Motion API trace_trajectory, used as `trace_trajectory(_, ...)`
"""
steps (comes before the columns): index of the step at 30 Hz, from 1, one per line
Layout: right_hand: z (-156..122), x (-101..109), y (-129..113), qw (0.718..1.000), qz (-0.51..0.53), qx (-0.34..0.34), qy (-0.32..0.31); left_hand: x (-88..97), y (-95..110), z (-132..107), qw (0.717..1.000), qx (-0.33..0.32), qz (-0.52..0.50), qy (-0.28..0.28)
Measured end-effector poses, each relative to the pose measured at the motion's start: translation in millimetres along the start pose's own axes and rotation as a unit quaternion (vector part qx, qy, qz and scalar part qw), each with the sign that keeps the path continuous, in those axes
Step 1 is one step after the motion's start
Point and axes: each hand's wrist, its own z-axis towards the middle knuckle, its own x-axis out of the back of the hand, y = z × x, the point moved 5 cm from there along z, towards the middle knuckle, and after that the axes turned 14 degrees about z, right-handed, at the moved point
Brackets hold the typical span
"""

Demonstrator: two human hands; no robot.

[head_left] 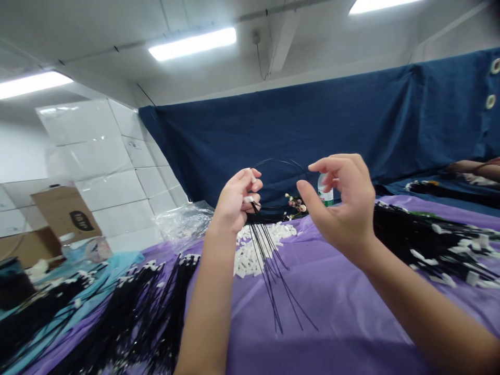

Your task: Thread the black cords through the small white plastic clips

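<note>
The fingers of the left hand are closed together on a bundle of thin black cords and pinch also a small white piece. The cords hang down from this hand, and their loose ends spread on the purple table cover. One cord makes a thin arc over to the right hand. Its thumb and forefinger stand apart and hold nothing.

Both hands are raised above the cover, with free room under them. Just behind the hanging cords lies a pile of white pieces. A heap of black cords fills the left edge and another heap the right side. A green-labelled bottle stands behind the right hand, before the blue curtain.
</note>
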Motion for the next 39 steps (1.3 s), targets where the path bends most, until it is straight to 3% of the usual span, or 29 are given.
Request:
trace_trajectory(3, -5, -9, -13, 0.996, 0.010, 0.059, -0.073, 8.0, -2, 3, 0.995, 0.030, -0.093, 0.034)
trace_trajectory(6, -17, -26, -9, 0.982, 0.013, 0.013, -0.186, 9.0, -6, 6, 0.981, 0.062, -0.182, 0.023)
trace_trajectory(10, -33, -44, 5, 0.969, 0.001, -0.051, -0.244, 6.4, -11, 8, 0.963, 0.091, -0.253, 0.007)
trace_trajectory(16, -40, -52, 14, 0.969, 0.021, -0.081, -0.233, 1.8, -14, 8, 0.953, 0.110, -0.281, 0.018)
trace_trajectory(27, -44, -56, 15, 0.964, -0.011, -0.088, -0.249, -0.8, -12, 5, 0.962, 0.107, -0.246, 0.040)
trace_trajectory(33, -45, -55, 20, 0.965, -0.027, -0.108, -0.238, -3.3, -11, 5, 0.979, 0.075, -0.176, 0.064)
trace_trajectory(39, -44, -55, 28, 0.956, 0.007, -0.173, -0.237, -7.0, -8, 2, 0.993, 0.034, -0.084, 0.072)
